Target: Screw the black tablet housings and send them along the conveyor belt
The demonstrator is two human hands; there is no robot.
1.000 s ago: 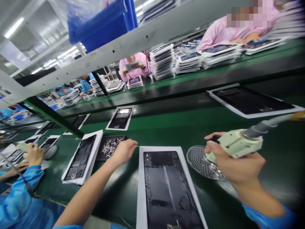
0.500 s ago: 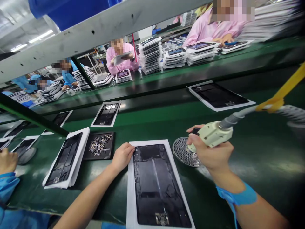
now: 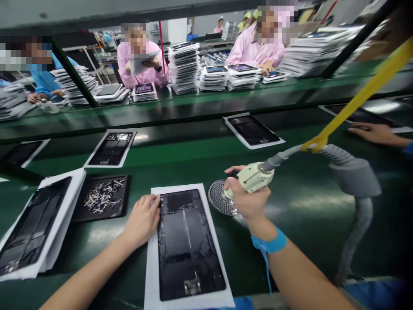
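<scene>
On white paper before me lies an opened black tablet housing point(image 3: 190, 245), flat, its inner parts facing up. The curled fingers of my left hand point(image 3: 142, 219) are closed at its upper left edge. My right hand point(image 3: 247, 198) is wrapped round a pale green handheld tool point(image 3: 253, 177) with a black part under the fingers and a thick grey cable point(image 3: 343, 155) behind. Below the tool's front end is a round metal disc with many holes point(image 3: 221, 199), partly covered by the hand; whether they are joined I cannot tell.
A dark tray point(image 3: 124, 202) of small loose parts lies left, beside a paper-backed tablet housing point(image 3: 35, 224). More housings lie on the belt behind. A yellow strap point(image 3: 361, 99) holds up the cable. Another person's hand point(image 3: 376, 133) touches a tablet at right. Co-workers sit opposite among paper-layered stacks point(image 3: 183, 69).
My view has turned right, so the bench things appear further left. Another person's hand has come into view at right. Both my hands keep their places at the housing and the tool.
</scene>
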